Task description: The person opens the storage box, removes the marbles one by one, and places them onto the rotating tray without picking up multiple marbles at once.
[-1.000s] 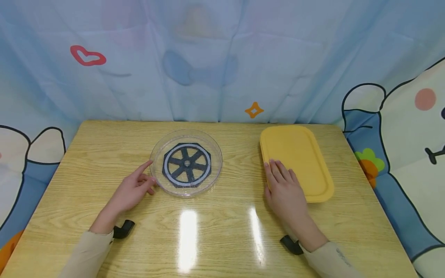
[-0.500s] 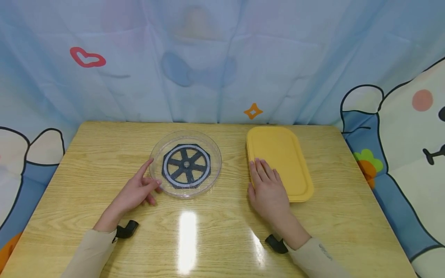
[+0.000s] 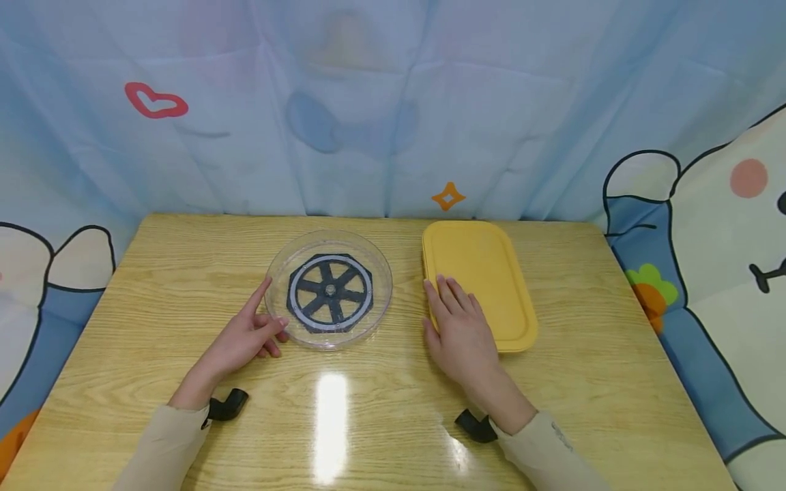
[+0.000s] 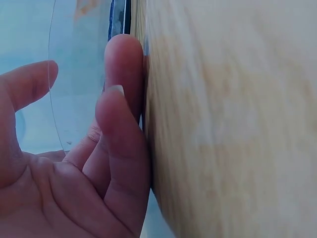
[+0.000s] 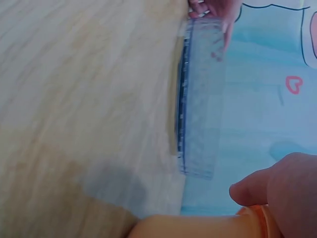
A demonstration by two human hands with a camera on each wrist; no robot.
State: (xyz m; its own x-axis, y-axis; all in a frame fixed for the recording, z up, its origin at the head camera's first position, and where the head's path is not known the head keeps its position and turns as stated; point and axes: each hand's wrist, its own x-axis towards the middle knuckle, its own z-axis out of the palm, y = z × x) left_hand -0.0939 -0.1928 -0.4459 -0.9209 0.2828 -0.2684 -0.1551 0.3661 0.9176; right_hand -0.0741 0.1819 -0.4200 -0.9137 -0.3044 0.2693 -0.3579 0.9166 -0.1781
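A clear round turntable tray (image 3: pixel 381 286) with a black spoked base stands left of the middle in the head view. My left hand (image 3: pixel 236 344) holds its near-left rim, the index finger lying along the wall. In the left wrist view, the thumb overlaps the clear wall (image 4: pixel 74 114) and the other fingers curl low beside the tabletop. On the right, my right hand (image 3: pixel 463 334) lies with fairly straight fingers on the near-left part of a yellow rectangular lidded box (image 3: pixel 491 273). In the right wrist view, the thumb (image 5: pixel 252 187) shows above the box's edge (image 5: pixel 188 228).
The wooden table (image 3: pixel 393 423) runs back to a blue printed curtain (image 3: pixel 381 157). A strip of bare tabletop separates the tray from the box. Black wrist mounts (image 3: pixel 228 405) sit near both sleeves.
The yellow box has slid left across the table under my right hand, nearer the tray. My left hand has shifted slightly right at the rim; the tray stands where it was.
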